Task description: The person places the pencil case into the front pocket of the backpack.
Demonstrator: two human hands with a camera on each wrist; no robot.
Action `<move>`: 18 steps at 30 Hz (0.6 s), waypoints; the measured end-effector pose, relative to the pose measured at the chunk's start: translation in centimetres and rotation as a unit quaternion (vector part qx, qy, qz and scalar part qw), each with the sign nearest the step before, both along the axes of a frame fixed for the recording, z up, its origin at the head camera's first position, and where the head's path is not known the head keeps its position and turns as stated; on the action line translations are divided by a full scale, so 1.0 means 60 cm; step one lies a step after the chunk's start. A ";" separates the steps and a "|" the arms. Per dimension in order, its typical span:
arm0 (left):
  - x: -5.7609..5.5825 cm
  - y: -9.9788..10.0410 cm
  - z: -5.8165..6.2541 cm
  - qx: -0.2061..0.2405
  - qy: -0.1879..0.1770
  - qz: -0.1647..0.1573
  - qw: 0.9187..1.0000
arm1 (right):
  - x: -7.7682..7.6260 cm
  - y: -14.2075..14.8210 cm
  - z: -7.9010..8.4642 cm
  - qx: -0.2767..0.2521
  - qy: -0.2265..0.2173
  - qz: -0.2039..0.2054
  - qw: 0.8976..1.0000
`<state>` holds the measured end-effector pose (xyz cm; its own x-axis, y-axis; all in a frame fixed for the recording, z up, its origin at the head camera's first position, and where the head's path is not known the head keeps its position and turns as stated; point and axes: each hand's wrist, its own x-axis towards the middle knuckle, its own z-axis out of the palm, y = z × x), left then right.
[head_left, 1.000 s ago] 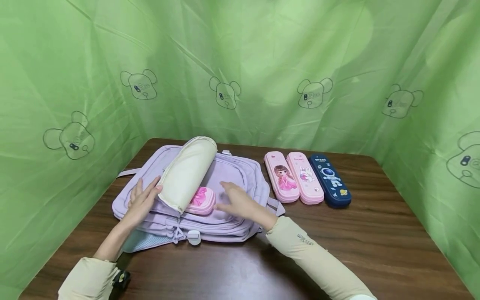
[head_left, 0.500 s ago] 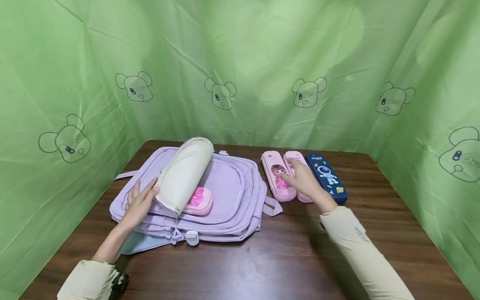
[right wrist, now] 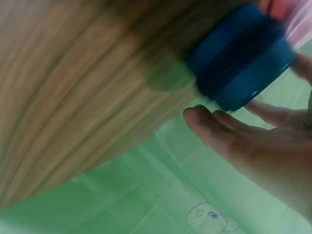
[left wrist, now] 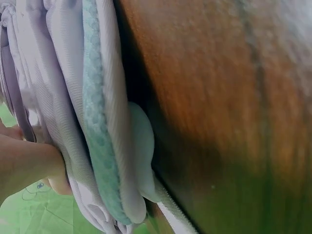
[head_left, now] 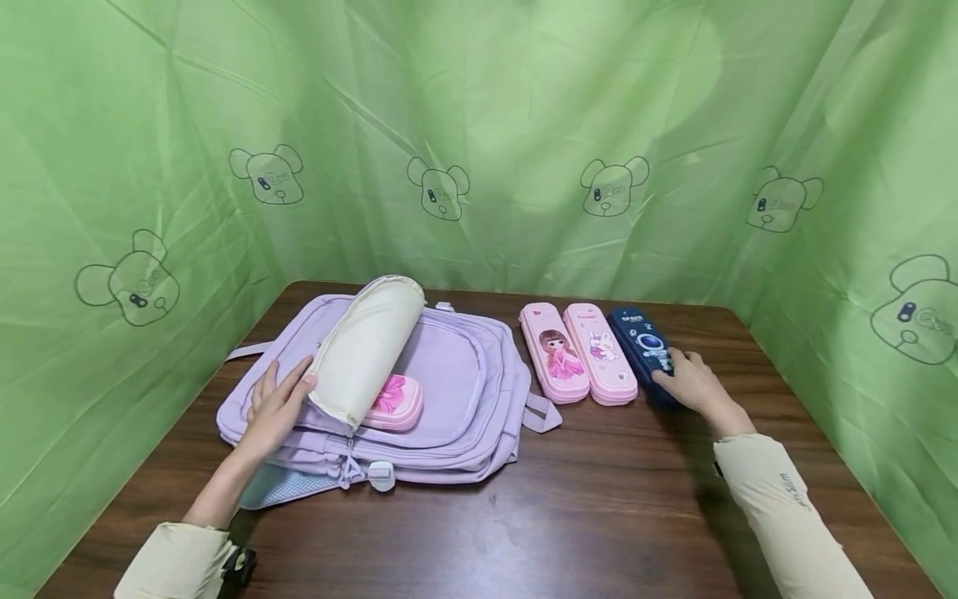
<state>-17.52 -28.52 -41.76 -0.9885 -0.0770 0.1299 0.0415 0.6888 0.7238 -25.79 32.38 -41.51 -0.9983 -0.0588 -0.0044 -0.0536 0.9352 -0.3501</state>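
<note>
A lavender backpack (head_left: 456, 366) lies flat on the table, its front pocket flap (head_left: 374, 349) folded back with the cream lining outward. My left hand (head_left: 273, 412) rests against the left edge of that flap, fingers mostly straight. A pink pencil case with a bow (head_left: 395, 403) lies partly under the flap. My right hand (head_left: 699, 387) reaches over the near right end of the navy astronaut pencil case (head_left: 636, 337). In the right wrist view the fingers (right wrist: 209, 129) spread beside the navy case (right wrist: 243, 58), with a gap at the nearest fingertip.
Beside the navy case lie a pink case with a rabbit (head_left: 602, 353) and a pink case with a doll (head_left: 555, 353), all in a row. A backpack strap (head_left: 540, 413) points toward them. Green curtains (head_left: 524, 125) enclose the wooden table (head_left: 524, 516).
My right hand has moved from the backpack rightward, past the pink cases, to the navy pencil case. The left hand has stayed at the flap.
</note>
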 end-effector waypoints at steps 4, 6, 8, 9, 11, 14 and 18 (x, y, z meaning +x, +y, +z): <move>0.001 -0.001 -0.004 -0.010 0.021 0.004 1.000 | 0.004 0.016 -0.012 -0.002 0.007 -0.005 1.000; 0.001 -0.001 -0.007 -0.014 0.028 0.007 0.999 | 0.003 0.024 -0.020 -0.002 0.008 -0.002 1.000; 0.000 0.000 -0.008 -0.015 0.035 0.009 0.999 | 0.003 0.032 -0.028 -0.003 0.012 0.000 1.000; -0.001 0.000 -0.009 -0.016 0.038 0.009 0.999 | 0.002 0.035 -0.032 -0.003 0.020 0.002 1.000; -0.002 0.002 -0.009 -0.016 0.042 0.008 0.999 | 0.002 0.042 -0.037 -0.003 0.047 0.000 0.999; -0.002 0.004 -0.009 -0.017 0.044 0.007 0.999 | 0.000 0.049 -0.032 -0.013 0.106 -0.008 0.994; 0.000 0.004 -0.008 -0.023 0.045 0.009 0.999 | -0.004 0.045 -0.004 -0.045 0.159 -0.015 0.986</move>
<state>-17.53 -28.31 -42.27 -0.9714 -0.0869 0.2211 0.0915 0.7223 0.6855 -26.00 35.09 -41.74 -0.9498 -0.0157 0.3125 -0.1471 0.9040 -0.4015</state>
